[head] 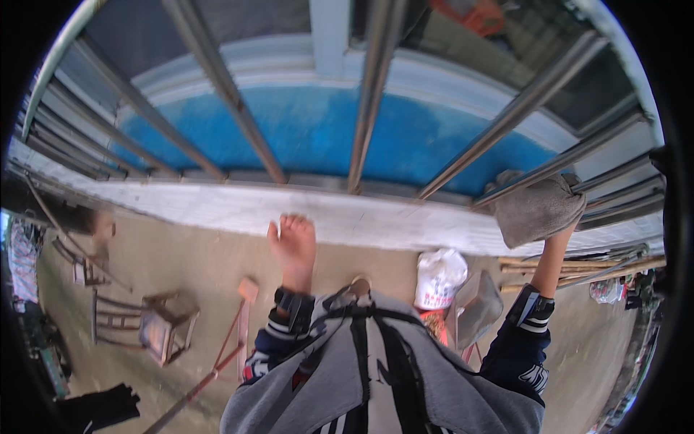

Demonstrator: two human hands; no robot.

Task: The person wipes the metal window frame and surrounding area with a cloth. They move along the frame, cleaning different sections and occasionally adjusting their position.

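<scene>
My right hand (564, 236) is mostly hidden behind a grey cloth (534, 211), which it presses around a metal bar (564, 157) of the window grille. A bit of the cloth shows on the window side of the bar. Below the white tiled ledge (352, 217), my left hand (294, 241) hangs in the air, thumb apart from the fingers, holding nothing. Behind the upright bars (371, 103) lies a blue sill (314, 130), with a white-framed window (331, 38) above it.
A wooden chair (157, 331) stands on the concrete floor at left, near a red metal frame (217, 369). To the right are a white sack (442, 276), a grey tub (477, 309) and several wooden poles (591, 268). Dark cloth (100, 409) hangs at lower left.
</scene>
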